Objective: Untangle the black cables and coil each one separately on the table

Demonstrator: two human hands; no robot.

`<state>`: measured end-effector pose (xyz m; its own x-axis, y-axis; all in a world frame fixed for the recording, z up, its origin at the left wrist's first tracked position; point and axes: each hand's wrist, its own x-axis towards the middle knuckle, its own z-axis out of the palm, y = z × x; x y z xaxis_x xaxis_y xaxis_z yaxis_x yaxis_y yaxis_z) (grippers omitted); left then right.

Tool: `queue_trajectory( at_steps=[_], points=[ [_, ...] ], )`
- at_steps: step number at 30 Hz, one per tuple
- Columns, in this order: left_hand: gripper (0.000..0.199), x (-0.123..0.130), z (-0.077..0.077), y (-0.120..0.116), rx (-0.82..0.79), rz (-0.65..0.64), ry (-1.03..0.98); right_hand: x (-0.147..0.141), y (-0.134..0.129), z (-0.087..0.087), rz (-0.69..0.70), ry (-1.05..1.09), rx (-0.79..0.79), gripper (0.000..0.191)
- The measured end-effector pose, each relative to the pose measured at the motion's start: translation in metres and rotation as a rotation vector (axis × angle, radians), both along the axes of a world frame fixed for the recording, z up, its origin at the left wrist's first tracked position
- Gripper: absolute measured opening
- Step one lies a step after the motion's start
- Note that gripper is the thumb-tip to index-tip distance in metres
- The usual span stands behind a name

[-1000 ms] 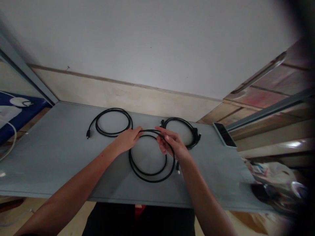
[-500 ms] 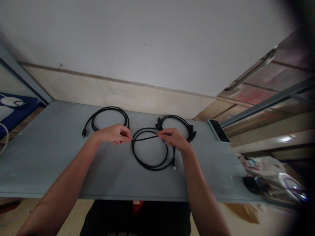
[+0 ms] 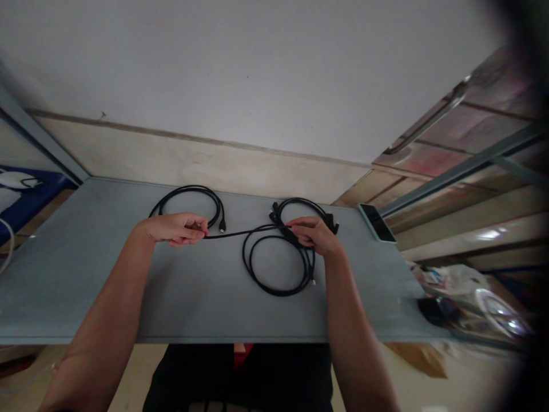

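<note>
My left hand (image 3: 182, 229) pinches one part of a black cable (image 3: 246, 280) between thumb and fingertips. Farther along the same cable, my right hand (image 3: 311, 233) is closed on it, so a nearly straight stretch runs between the two hands. The rest of that cable lies in loose loops on the grey table, with a light plug tip at its right side. Behind my left hand is a second coiled black cable (image 3: 193, 187), its plug by the fingertips. A third black coil (image 3: 302, 200) lies behind my right hand, which partly hides it.
A phone (image 3: 377, 223) lies at the right rear of the grey table (image 3: 98, 257). A pale wall (image 3: 214, 154) rises along the back edge. Metal posts stand at both sides. A dark, shiny object (image 3: 437, 311) sits near the right front corner.
My left hand has moved left along with the cable, and my right hand slightly right and up. The stretch between them is longer, and the loops have shifted a little right.
</note>
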<state>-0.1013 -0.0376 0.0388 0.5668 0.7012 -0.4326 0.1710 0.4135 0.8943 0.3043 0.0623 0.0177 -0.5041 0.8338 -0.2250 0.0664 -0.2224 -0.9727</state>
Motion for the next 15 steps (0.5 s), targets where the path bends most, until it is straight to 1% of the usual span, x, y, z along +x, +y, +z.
queue_trajectory(
  at_steps=[1, 2, 4, 5, 6, 7, 8, 10, 13, 15],
  points=[
    [0.029, 0.003, 0.000, 0.000, 0.003, -0.031, -0.015, -0.001, 0.001, -0.002, -0.030, 0.002, 0.016, 0.028],
    [0.040, 0.006, 0.000, 0.001, 0.004, -0.073, -0.028, -0.002, 0.001, -0.004, -0.046, 0.002, 0.025, 0.028],
    [0.070, 0.015, -0.001, 0.002, -0.002, -0.151, -0.049, -0.004, 0.002, -0.006, -0.049, 0.001, 0.020, 0.029],
    [0.082, 0.019, -0.001, 0.003, -0.005, -0.167, -0.058, -0.006, 0.001, -0.007, -0.038, -0.002, 0.009, 0.030],
    [0.089, 0.024, -0.002, 0.004, -0.004, -0.162, -0.067, -0.008, 0.000, -0.007, -0.025, -0.003, -0.001, 0.031],
    [0.091, 0.029, -0.004, 0.004, 0.003, -0.143, -0.077, -0.010, -0.001, -0.007, -0.014, 0.000, -0.009, 0.031],
    [0.090, 0.035, -0.006, 0.005, 0.015, -0.117, -0.089, -0.013, -0.003, -0.007, -0.003, 0.007, -0.014, 0.031],
    [0.079, 0.050, -0.010, 0.007, 0.038, -0.032, -0.122, -0.021, -0.007, -0.006, 0.016, 0.025, -0.009, 0.031],
    [0.059, 0.074, -0.015, 0.008, 0.050, 0.160, -0.194, -0.037, -0.015, -0.008, 0.009, 0.048, 0.031, 0.030],
    [0.053, 0.089, -0.016, 0.008, 0.062, 0.268, -0.224, -0.048, -0.021, -0.011, 0.005, 0.064, 0.050, 0.031]
  ],
)
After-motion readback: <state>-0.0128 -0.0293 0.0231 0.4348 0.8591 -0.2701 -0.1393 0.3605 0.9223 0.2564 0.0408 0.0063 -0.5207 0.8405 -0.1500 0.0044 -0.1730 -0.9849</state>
